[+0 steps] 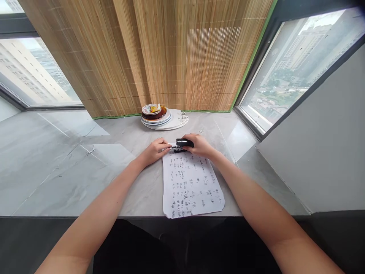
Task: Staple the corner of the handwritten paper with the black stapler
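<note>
a grey marble-look counter (71, 171) fills the lower and left part of the frame, running back to a bamboo blind (171, 57) that hangs across the upper middle, with windows (299, 61) at the upper left and upper right showing tower blocks outside. at the center of the frame lies a sheet of paper (191, 184) covered in handwritten lines, its near edge reaching the counter's front lip and its far edge under the hands. behind it, near the foot of the blind, a stack of plates (164, 118) sits with a brown bowl on top. the left hand (155, 150), coming in from the lower left, is curled narrow and pinches at the paper's top left corner, right at the nose of the stapler. the right hand (201, 145), from the lower right, is wrapped around the back of a black stapler (182, 144), which rests over the top edge of the paper between the two hands.
</note>
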Demonstrator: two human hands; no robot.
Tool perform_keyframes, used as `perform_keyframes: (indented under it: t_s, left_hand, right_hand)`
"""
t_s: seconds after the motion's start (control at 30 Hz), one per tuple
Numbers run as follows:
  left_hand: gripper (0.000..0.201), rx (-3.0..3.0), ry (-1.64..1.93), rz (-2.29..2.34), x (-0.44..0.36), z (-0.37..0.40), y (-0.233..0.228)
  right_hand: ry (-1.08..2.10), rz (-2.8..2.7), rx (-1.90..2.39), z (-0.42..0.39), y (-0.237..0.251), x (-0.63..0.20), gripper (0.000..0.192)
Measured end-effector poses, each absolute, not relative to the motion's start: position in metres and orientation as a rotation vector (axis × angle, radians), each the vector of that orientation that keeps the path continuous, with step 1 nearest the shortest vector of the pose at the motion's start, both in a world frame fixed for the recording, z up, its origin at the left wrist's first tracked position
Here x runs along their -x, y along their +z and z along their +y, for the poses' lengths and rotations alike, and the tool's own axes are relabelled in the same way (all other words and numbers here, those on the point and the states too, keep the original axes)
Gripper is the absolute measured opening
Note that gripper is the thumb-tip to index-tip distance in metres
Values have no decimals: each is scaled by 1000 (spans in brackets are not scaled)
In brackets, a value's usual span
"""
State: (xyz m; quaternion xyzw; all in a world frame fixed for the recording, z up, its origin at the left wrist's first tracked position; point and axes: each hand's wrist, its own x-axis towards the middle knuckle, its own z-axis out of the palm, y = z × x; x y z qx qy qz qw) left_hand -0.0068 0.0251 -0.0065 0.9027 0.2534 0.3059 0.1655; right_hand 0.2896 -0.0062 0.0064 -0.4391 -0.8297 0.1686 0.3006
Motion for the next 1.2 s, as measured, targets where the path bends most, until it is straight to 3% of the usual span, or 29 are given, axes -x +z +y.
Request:
perform_keyframes:
  t_s: [0.37,0.73,0.83,1.0,1.2]
  left_hand:
    - [28,-2503,884,650,23,21,11]
    - [10,-2406,987,805,-3,6,7]
    - [16,-2417,1046,847,-4,10,6]
    - [39,-2595,697,817,-3,15,-2]
    - [23,-2645,593,894,5,17,-3]
  right_hand:
    - [493,-2139,1134,-6,4,-292,27]
    - [446,-2182,998,-29,17,-256,24]
    - [459,-2091,1001,-25,20,-262,24]
    - [338,-1938,1183,-11,25,-303,28]
    - [250,-1781,1491,-5,28,-360,26]
